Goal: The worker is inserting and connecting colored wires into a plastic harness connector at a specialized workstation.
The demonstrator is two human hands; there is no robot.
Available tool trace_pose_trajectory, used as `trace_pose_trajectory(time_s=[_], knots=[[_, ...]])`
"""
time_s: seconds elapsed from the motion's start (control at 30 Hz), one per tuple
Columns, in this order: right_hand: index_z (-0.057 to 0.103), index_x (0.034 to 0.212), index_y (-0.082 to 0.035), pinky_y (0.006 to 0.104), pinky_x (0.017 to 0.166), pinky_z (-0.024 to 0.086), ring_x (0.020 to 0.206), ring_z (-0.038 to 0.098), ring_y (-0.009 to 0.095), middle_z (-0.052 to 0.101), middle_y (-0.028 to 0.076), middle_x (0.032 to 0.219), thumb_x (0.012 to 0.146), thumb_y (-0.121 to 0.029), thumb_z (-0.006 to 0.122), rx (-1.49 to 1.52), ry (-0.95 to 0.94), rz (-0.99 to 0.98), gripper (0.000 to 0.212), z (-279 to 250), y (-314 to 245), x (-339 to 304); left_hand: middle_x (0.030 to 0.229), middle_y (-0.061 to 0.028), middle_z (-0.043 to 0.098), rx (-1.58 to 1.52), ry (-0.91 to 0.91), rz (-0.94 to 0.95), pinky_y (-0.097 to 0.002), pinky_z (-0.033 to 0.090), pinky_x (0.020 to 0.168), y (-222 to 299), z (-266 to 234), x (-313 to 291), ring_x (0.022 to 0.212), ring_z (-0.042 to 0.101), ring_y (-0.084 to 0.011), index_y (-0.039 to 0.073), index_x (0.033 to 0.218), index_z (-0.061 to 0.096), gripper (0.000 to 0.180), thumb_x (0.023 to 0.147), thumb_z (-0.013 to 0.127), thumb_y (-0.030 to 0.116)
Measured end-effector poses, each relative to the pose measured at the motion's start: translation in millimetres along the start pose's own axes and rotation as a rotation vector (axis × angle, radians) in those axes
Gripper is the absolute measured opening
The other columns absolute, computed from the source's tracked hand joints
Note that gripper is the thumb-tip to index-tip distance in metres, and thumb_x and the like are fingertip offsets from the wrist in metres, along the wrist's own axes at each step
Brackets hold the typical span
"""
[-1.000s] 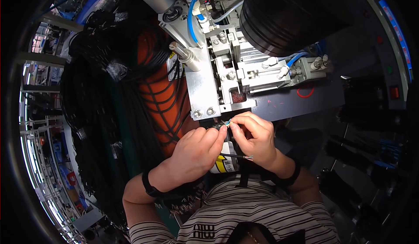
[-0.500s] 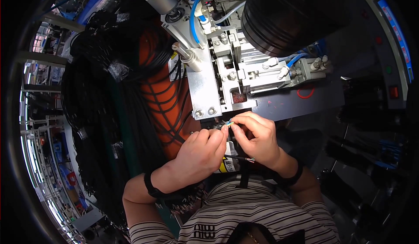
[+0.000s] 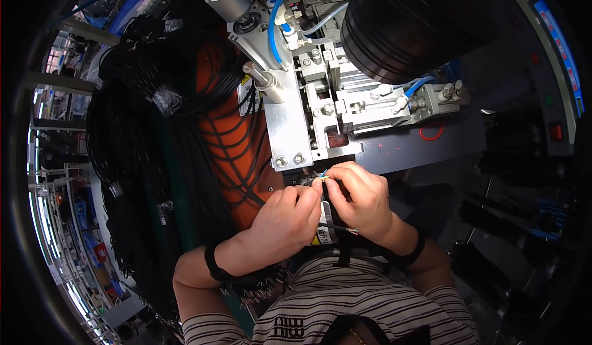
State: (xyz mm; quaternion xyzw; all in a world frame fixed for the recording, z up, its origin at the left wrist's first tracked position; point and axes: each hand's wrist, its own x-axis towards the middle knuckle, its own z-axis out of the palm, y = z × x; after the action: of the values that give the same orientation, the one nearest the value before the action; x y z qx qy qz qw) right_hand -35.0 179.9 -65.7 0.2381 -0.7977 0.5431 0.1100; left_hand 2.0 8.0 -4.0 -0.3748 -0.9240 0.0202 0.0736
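My left hand [image 3: 285, 214] is closed, thumb and finger pinched at the root of several thin coloured wires [image 3: 324, 176], with blue and yellow-green showing. My right hand [image 3: 364, 198] pinches the same wires from the other side, fingertips almost touching those of the left. Just below the hands a black cable [image 3: 336, 226] sticks out from beside my left palm, its stripped end showing fine coloured cores. Whether it belongs to the pinched wires is hidden by my left hand. A metal machine plate [image 3: 288, 129] lies just beyond my fingertips.
Ahead stands a machine with metal clamps and cylinders [image 3: 370, 114] and blue air hoses [image 3: 272, 24]. A black ribbed cylinder [image 3: 394, 30] hangs above it. Bundles of black cables [image 3: 132, 154] drape at left over an orange surface [image 3: 216, 138]. A red loop [image 3: 431, 134] lies on the dark plate at right.
Both hands stay pinched at the wires with slight finger shifts. My right hand has dropped a little, and the coloured wires show more plainly between the fingertips.
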Motion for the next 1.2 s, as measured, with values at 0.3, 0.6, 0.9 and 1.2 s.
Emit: trace_pose_trajectory(time_s=[0.3, 0.6, 0.9, 1.2], knots=[[0.064, 0.091, 0.003, 0.03, 0.051, 0.05, 0.059, 0.063, 0.025, 0.066, 0.014, 0.081, 0.079, 0.004, 0.069, 0.08, 0.058, -0.047, 0.013, 2, 3, 3, 0.085, -0.0065, 0.05, -0.008, 0.002, -0.011, -0.0277, 0.042, 0.059, 0, -1, 0, 0.07, 0.049, -0.0179, -0.009, 0.119, 0.06, 0.048, 0.075, 0.058, 0.009], [0.065, 0.09, 0.002, 0.0319, 0.053, 0.05, 0.061, 0.064, 0.027, 0.066, 0.014, 0.081, 0.081, 0.002, 0.068, 0.067, -0.03, 0.051, 0.01, -8, 0, 8, 0.083, -0.0062, 0.048, -0.118, -0.005, -0.043, -0.0286, 0.042, 0.057, -5, -1, -2, 0.07, 0.049, -0.0185, -0.008, 0.122, 0.058, 0.053, 0.073, 0.058, 0.01], [0.064, 0.089, 0.002, 0.0307, 0.05, 0.048, 0.055, 0.061, 0.025, 0.064, 0.013, 0.076, 0.078, 0.002, 0.07, -0.091, -0.143, -0.05, 0.012, -15, -3, 16, 0.084, -0.0054, 0.048, -0.217, -0.01, -0.028, -0.0294, 0.043, 0.057, -15, 1, -2, 0.07, 0.05, -0.0189, -0.005, 0.124, 0.057, 0.054, 0.073, 0.059, 0.012], [0.065, 0.085, 0.001, 0.023, 0.046, 0.041, 0.051, 0.055, 0.007, 0.064, 0.003, 0.072, 0.084, 0.001, 0.068, 0.254, -0.195, 0.259, 0.003, -9, 4, 10, 0.088, -0.0065, 0.051, -0.247, -0.082, -0.058, -0.0323, 0.045, 0.059, -20, -6, 1, 0.072, 0.053, -0.0209, -0.001, 0.122, 0.06, 0.05, 0.074, 0.06, 0.012]])
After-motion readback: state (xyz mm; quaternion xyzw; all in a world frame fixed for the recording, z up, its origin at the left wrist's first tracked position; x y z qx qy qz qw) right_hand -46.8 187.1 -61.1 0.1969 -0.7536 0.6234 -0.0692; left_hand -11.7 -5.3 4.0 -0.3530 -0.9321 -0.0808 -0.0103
